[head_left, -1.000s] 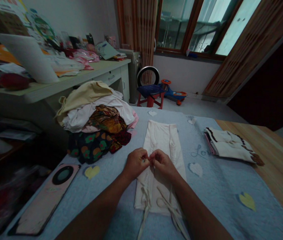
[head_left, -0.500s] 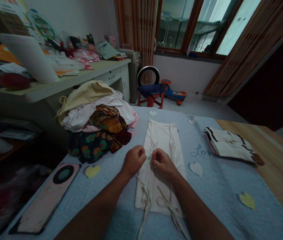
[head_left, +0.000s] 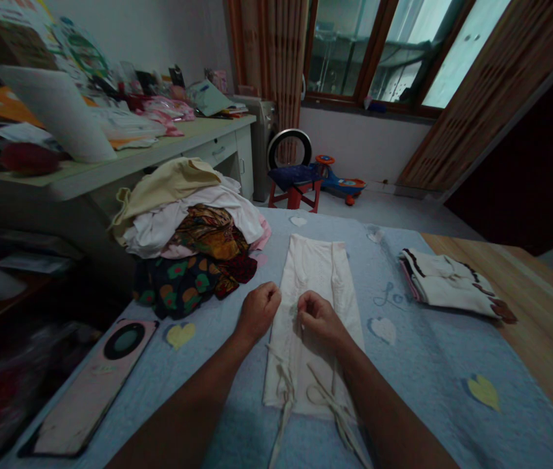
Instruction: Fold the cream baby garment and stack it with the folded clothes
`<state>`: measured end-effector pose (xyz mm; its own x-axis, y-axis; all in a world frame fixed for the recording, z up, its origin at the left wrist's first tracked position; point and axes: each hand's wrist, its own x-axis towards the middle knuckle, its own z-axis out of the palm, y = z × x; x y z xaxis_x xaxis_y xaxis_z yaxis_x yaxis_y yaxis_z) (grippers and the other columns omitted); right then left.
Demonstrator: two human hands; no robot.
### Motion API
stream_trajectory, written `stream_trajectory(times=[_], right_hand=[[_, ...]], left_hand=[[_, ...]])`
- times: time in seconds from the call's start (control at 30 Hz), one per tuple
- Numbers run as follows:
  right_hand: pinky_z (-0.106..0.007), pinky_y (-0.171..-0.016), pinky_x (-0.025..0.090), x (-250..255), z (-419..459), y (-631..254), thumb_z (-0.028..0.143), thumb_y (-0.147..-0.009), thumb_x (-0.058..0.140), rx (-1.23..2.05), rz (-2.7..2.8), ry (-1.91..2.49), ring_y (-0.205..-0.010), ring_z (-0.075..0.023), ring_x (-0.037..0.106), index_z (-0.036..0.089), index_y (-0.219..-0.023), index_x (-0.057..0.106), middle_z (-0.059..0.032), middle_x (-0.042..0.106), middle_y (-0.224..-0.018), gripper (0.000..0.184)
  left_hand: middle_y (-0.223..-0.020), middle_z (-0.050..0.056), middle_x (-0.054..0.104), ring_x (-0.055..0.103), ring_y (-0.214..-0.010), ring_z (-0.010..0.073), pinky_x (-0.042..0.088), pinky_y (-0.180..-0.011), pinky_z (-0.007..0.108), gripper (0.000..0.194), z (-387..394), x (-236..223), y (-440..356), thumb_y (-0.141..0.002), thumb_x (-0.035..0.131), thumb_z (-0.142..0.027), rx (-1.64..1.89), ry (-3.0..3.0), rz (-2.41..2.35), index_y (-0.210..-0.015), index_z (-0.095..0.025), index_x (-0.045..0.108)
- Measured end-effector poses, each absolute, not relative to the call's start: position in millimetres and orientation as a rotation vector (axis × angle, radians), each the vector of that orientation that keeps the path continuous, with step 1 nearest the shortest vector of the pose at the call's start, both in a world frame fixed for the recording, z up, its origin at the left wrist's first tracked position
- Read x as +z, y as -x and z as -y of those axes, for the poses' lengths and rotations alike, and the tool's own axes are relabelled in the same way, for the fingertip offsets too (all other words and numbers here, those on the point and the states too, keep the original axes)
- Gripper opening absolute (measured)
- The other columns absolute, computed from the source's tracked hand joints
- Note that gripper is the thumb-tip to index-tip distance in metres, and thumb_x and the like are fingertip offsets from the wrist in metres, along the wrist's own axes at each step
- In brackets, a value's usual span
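A white garment (head_left: 322,273), folded into a long strip, lies flat on the blue blanket in front of me. Thin tie strings (head_left: 286,397) trail from its near end. Over its left edge is my left hand (head_left: 259,312), its fingers curled closed. My right hand (head_left: 320,319) hovers above the middle of the garment, thumb and fingertips pinched together. What either hand holds, if anything, is too small or hidden to make out.
A heap of clothes (head_left: 198,215) sits at the left, with a pink phone-shaped panel (head_left: 95,384) nearer me. Folded clothes (head_left: 452,280) lie at the right on the blue blanket (head_left: 423,378). Beyond stand a cluttered desk (head_left: 159,146) and a red stool (head_left: 296,195).
My left hand has moved slightly left, widening the gap between the hands. My right hand has barely shifted. The garment lies as before.
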<state>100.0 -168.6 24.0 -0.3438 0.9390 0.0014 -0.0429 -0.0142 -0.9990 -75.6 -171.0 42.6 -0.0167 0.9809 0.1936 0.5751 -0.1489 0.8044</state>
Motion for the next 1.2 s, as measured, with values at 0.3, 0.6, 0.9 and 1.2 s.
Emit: stream_trajectory(times=[0.3,0.6,0.9,1.2], right_hand=[[-0.021,-0.054,0.031,21.9,167.0,-101.4,0.019,-0.065,0.060,1.495,1.337,0.965,-0.059,-0.0108,0.041,0.024,-0.080,0.055,0.0055,0.043,-0.067,0.017],[-0.021,-0.054,0.034,17.7,166.8,-103.5,0.017,-0.064,0.060,1.572,1.235,0.914,-0.061,-0.0112,0.043,0.025,-0.084,0.056,0.0045,0.045,-0.071,0.021],[-0.023,-0.054,0.038,18.1,168.5,-101.3,0.024,-0.069,0.066,1.620,1.168,0.910,-0.057,-0.0111,0.045,0.025,-0.086,0.055,0.0052,0.047,-0.067,0.020],[-0.023,-0.056,0.037,24.0,169.0,-100.8,0.026,-0.071,0.067,1.716,1.123,0.852,-0.056,-0.0109,0.047,0.024,-0.085,0.056,0.0054,0.051,-0.063,0.018]], left_hand=[[-0.069,-0.003,0.056,0.054,-0.067,0.0132,0.037,-0.064,0.023,0.013,168.8,37.7,75.9,-0.083,0.049,-0.020,1.070,-1.778,-1.688,-0.072,-0.020,0.055],[-0.081,0.001,0.066,0.060,-0.074,0.0146,0.044,-0.070,0.025,0.012,167.8,29.4,76.6,-0.082,0.052,-0.016,1.087,-1.756,-1.649,-0.084,-0.018,0.064],[-0.077,-0.001,0.064,0.060,-0.070,0.0133,0.044,-0.066,0.023,0.011,168.7,31.5,75.5,-0.080,0.054,-0.016,1.092,-1.746,-1.659,-0.082,-0.019,0.064],[-0.077,0.000,0.064,0.058,-0.068,0.0129,0.043,-0.066,0.023,0.011,169.8,33.3,74.3,-0.080,0.054,-0.016,1.079,-1.761,-1.654,-0.083,-0.018,0.064]])
